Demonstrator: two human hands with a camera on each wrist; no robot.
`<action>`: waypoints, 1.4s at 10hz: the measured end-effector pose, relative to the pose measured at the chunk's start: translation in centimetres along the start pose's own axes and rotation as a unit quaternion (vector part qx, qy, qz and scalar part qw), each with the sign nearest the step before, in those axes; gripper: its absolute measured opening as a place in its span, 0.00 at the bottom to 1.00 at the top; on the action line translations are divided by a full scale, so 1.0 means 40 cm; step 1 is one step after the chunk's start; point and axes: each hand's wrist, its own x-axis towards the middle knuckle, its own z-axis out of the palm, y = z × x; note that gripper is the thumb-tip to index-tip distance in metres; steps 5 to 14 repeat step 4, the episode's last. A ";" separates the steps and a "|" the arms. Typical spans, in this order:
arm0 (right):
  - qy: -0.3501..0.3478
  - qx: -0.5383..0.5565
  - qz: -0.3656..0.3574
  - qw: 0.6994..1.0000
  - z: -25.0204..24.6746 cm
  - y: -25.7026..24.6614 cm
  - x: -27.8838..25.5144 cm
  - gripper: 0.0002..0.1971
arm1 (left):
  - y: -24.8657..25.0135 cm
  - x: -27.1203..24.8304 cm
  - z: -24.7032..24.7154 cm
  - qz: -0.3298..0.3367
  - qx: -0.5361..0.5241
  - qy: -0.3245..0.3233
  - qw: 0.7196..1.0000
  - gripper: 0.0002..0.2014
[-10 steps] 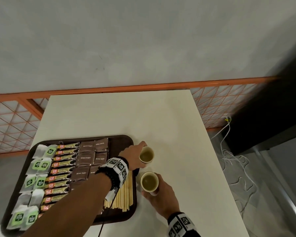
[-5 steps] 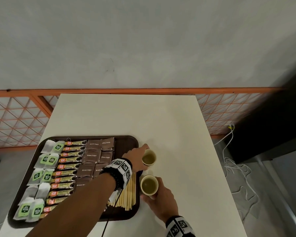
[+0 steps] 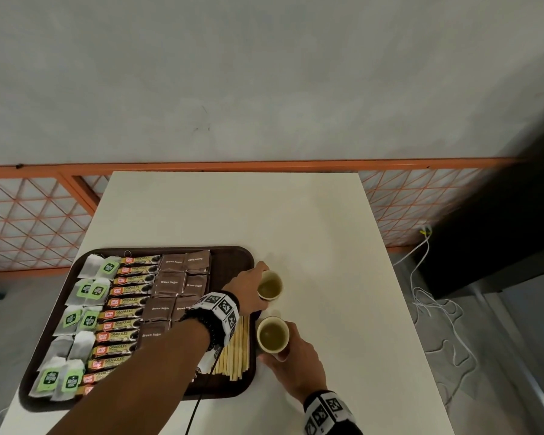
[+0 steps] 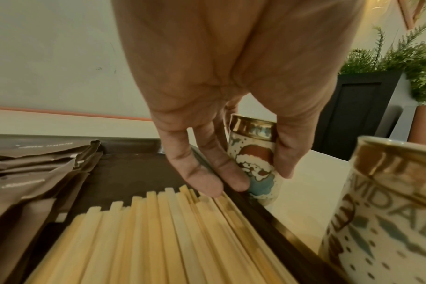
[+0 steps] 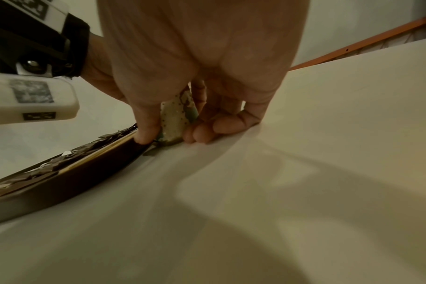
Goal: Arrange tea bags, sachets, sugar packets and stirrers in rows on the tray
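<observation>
Fingers of the right hand (image 3: 296,368) curl around the nearer cup (image 3: 272,334) on the tabletop (image 3: 327,246), just beside the tray (image 3: 233,259). Stirrers (image 3: 236,356), sugar packets (image 3: 170,281), sachets (image 3: 123,312) and tea bags (image 3: 85,290) fill its rows. Farther off, the left hand (image 3: 248,284) pinches the second cup (image 3: 269,285).

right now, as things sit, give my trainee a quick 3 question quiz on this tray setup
1. True or false: the two cups stand inside the tray.
2. Which row lies nearest the cups? A tea bags, B granule sachets, C sugar packets, D wooden stirrers.
3. Fill in: the left hand grips the ____ cup, the right hand the ____ one.

Key
1. False: the far cup and near cup stand on the table, right of the tray.
2. D: the wooden stirrers lie along the tray's right edge.
3. far; near
</observation>
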 end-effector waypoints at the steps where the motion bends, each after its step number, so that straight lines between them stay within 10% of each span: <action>1: -0.011 0.033 0.016 0.999 -0.006 0.009 0.000 0.31 | -0.008 -0.015 -0.010 -0.004 -0.011 0.003 1.000 0.41; 4: 0.008 0.127 0.042 0.991 -0.020 0.057 -0.008 0.31 | -0.126 -0.380 -0.082 -0.074 -0.125 0.176 0.973 0.05; 14: 0.008 0.127 0.042 0.991 -0.020 0.057 -0.008 0.31 | -0.126 -0.380 -0.082 -0.074 -0.125 0.176 0.973 0.05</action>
